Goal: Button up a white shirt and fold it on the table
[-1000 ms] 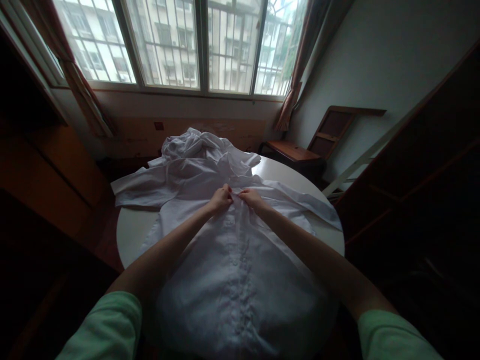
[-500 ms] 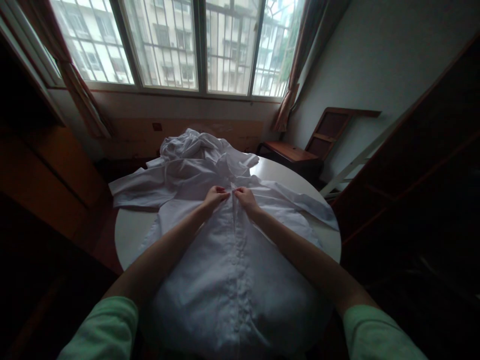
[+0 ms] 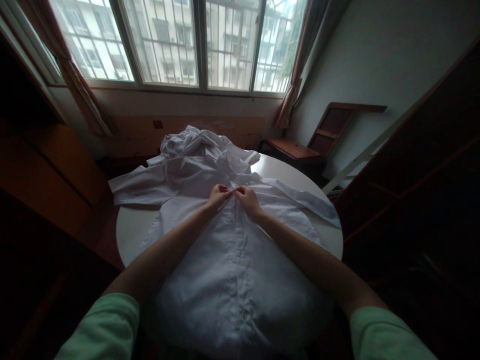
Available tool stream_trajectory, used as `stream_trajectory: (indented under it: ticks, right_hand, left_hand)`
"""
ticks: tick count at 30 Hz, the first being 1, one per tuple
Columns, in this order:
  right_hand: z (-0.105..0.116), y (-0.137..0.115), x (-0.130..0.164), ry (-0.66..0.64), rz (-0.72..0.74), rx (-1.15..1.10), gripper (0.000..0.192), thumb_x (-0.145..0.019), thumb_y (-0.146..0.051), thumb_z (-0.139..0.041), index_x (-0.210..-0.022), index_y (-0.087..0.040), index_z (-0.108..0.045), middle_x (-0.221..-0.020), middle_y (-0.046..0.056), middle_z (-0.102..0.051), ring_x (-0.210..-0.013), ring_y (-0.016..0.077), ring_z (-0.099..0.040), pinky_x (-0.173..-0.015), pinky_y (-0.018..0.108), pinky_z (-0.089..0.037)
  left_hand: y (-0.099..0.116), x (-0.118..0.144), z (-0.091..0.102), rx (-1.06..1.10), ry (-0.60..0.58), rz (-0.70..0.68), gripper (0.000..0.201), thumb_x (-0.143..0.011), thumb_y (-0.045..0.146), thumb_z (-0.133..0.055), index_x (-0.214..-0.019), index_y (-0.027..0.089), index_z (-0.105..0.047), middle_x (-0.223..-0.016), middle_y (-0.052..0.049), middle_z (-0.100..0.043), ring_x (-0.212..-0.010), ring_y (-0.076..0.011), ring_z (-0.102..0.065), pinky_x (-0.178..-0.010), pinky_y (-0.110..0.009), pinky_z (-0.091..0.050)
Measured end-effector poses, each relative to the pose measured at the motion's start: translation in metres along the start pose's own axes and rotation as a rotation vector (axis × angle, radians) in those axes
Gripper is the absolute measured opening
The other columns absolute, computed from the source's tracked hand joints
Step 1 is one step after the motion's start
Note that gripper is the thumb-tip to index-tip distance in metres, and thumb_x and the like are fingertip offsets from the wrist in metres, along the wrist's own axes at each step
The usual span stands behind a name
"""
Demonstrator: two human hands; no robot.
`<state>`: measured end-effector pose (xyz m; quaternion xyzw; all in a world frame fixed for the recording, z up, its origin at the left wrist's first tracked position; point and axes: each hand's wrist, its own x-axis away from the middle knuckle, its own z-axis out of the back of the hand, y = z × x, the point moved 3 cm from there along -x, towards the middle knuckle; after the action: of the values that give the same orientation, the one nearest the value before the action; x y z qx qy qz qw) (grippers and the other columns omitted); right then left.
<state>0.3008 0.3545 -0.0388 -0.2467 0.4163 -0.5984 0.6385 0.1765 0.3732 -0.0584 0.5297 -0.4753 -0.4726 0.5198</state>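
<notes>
A white shirt lies spread over a round white table, its sleeves out to both sides and its lower part draping over the near edge. My left hand pinches one front edge of the shirt near the collar. Close against it, my right hand pinches the other front edge, the fingertips of both hands nearly touching. Any button between the fingers is too small to make out. Below the hands the front placket runs down toward me with a narrow gap near the top.
More crumpled white clothing is heaped at the table's far side. The table's white rim shows at left. A wooden chair stands behind at right, below the window. Dark furniture flanks both sides.
My two hands have come closer together at the shirt's front edges, the left moving slightly right. The shirt otherwise lies the same, and the view has shifted slightly.
</notes>
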Motion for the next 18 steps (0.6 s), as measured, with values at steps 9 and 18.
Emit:
stream_trajectory:
  ticks: [9,18]
  right_hand:
    - [-0.004,0.000,0.005,0.048,0.097,0.110,0.016,-0.076,-0.015,-0.049,-0.085,-0.012,-0.062,-0.089,0.008,-0.064,-0.083,0.0164,-0.057,-0.078,0.026,-0.041]
    - [-0.003,0.014,-0.003,-0.051,-0.066,-0.202,0.031,-0.083,-0.032,-0.040,-0.063,-0.015,-0.056,-0.051,-0.001,-0.054,-0.050,0.0110,-0.053,-0.053,0.020,-0.042]
  left_hand:
    - [-0.002,0.002,0.001,0.054,-0.066,-0.017,0.019,-0.062,0.008,-0.063,-0.073,0.014,-0.048,-0.063,0.004,-0.051,-0.057,-0.0058,-0.049,-0.059,-0.018,-0.041]
    - [-0.003,0.002,-0.002,0.012,-0.037,-0.013,0.021,-0.060,0.008,-0.062,-0.072,0.015,-0.046,-0.061,0.005,-0.051,-0.054,-0.0056,-0.048,-0.053,-0.017,-0.040]
